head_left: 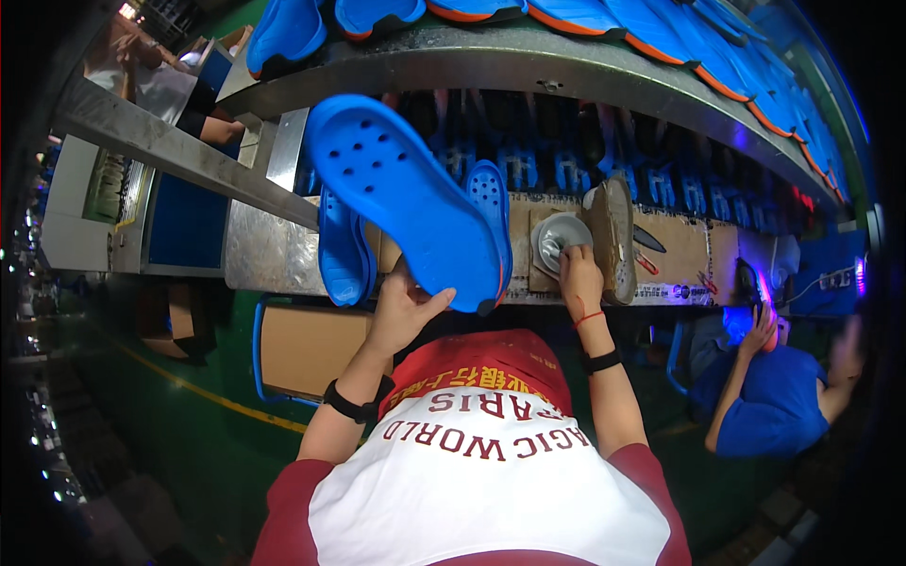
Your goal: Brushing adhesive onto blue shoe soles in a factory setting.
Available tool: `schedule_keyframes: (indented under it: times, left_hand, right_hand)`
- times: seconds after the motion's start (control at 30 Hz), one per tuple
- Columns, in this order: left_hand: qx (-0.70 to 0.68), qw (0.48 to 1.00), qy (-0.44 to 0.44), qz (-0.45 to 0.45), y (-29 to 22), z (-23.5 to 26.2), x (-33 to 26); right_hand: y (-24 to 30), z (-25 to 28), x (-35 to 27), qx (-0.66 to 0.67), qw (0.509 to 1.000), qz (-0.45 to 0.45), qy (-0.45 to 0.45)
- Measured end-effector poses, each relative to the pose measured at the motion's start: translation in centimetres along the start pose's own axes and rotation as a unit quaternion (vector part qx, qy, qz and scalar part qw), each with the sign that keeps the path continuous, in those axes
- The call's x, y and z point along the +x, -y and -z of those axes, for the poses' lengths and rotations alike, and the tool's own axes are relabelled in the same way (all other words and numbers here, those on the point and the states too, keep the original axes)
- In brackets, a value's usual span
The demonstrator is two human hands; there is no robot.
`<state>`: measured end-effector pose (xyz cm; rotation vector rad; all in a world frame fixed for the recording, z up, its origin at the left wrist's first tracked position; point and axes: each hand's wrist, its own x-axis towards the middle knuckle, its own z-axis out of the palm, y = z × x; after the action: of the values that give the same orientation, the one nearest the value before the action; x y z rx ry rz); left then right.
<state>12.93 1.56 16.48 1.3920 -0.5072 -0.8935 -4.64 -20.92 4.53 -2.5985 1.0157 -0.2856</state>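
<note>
Tilted up above the bench, a blue shoe sole point(411, 198) with small holes near its far end is held at its near end by my left hand point(408, 309). The thumb presses on the face of the sole, while the other fingers are partly hidden behind it. My right hand point(580, 281) reaches into a small pale bowl point(555, 229), its fingertips pinched together; what they hold, if anything, is too small to make out. Two more blue pieces, a left one point(342, 253) and a right one point(488, 193), stand behind the held sole. Right of the bowl is a worn beige sole-shaped piece point(618, 231).
Red-handled snips point(646, 263) and a dark blade-shaped piece point(649, 239) lie right of the bowl. Overhead, a metal shelf point(528, 58) carries rows of blue soles. A coworker in blue point(774, 401) sits at right. A cardboard box point(311, 349) stands at lower left.
</note>
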Motion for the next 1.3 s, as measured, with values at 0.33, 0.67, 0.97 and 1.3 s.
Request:
schedule_keyframes:
  times: [0.33,0.67,0.97,1.3]
  left_hand:
    - [0.14,0.986,-0.073,-0.059,-2.4,-3.5,2.0]
    - [0.208,0.964,-0.092,-0.135,-3.0,-4.0,1.7]
    - [0.221,0.957,-0.099,-0.157,-2.9,-3.5,1.5]
    - [0.235,0.954,-0.095,-0.159,-3.0,-3.3,1.2]
  right_hand:
    - [8.1,10.7,-1.9,0.294,0.948,0.059,-0.11]
    - [11.6,11.6,-2.0,0.253,0.951,0.158,-0.086]
    - [12.5,11.6,-2.2,0.279,0.948,0.135,-0.068]
    - [12.3,11.3,-2.3,0.209,0.961,0.152,-0.101]
